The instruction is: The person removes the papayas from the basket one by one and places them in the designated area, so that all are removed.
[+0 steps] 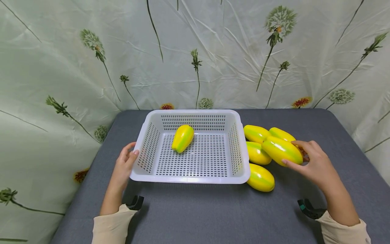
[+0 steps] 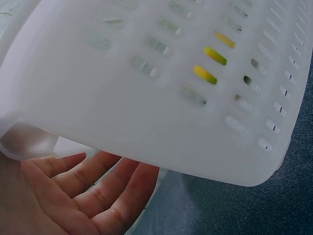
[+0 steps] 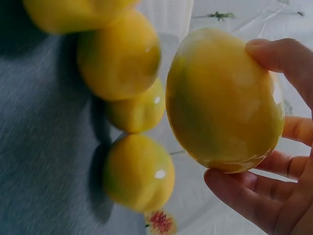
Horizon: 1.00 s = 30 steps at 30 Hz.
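Observation:
A white plastic basket (image 1: 189, 180) with slotted walls and floor stands in the middle of the table, one yellow-green papaya (image 1: 182, 138) lying inside it. At the basket's left rim, my left hand (image 1: 125, 166) grips with the thumb over the edge and the fingers (image 2: 129, 191) beneath it. My right hand (image 1: 317, 166) holds another glossy papaya (image 1: 281, 150) by its right end, thumb on one side and fingers on the other. In the right wrist view this held papaya (image 3: 225, 103) is raised off the cloth, apart from the papayas behind it.
Several more papayas lie right of the basket: one at the front (image 1: 261, 178), one in the middle (image 1: 257, 154), and two at the back, including a partly hidden one (image 1: 281, 134). A dark grey cloth (image 1: 213, 213) covers the table. Behind hangs a flower-print curtain (image 1: 225, 67).

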Motion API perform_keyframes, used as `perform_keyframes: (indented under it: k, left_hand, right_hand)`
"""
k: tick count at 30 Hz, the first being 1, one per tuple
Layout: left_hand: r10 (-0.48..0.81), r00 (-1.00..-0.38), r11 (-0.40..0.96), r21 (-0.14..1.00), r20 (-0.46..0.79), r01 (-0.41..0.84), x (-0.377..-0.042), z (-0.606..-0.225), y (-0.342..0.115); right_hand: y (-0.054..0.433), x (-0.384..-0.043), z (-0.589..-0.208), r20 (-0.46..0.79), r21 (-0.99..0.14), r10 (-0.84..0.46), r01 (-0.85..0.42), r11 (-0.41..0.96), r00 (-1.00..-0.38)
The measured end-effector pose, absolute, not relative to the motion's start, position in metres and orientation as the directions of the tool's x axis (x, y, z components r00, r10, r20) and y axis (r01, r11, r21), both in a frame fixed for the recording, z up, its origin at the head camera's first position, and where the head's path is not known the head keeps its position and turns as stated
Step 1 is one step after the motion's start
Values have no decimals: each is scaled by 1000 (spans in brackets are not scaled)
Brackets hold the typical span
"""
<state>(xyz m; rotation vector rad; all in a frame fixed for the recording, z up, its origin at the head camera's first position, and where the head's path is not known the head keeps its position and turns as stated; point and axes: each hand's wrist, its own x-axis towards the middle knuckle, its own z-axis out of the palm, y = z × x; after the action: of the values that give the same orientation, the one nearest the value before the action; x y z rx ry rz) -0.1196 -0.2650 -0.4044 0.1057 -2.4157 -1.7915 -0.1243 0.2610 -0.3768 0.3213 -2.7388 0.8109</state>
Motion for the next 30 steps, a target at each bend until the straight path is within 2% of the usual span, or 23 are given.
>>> perform_keyframes:
  k: [7, 16, 30]
  left_hand:
    - [-135, -989, 288, 957, 65, 24, -120, -404, -265]
    - [-134, -988, 294, 956, 70, 28, -119, -404, -265]
    - [-140, -987, 291, 956, 80, 36, -120, -406, -266]
  right_hand:
    - [273, -119, -384, 280, -508, -91, -228, 831, -956]
    - [284, -115, -395, 275, -504, -82, -216, 836, -958]
    - [289, -122, -410, 161, -507, -71, -144, 850, -984]
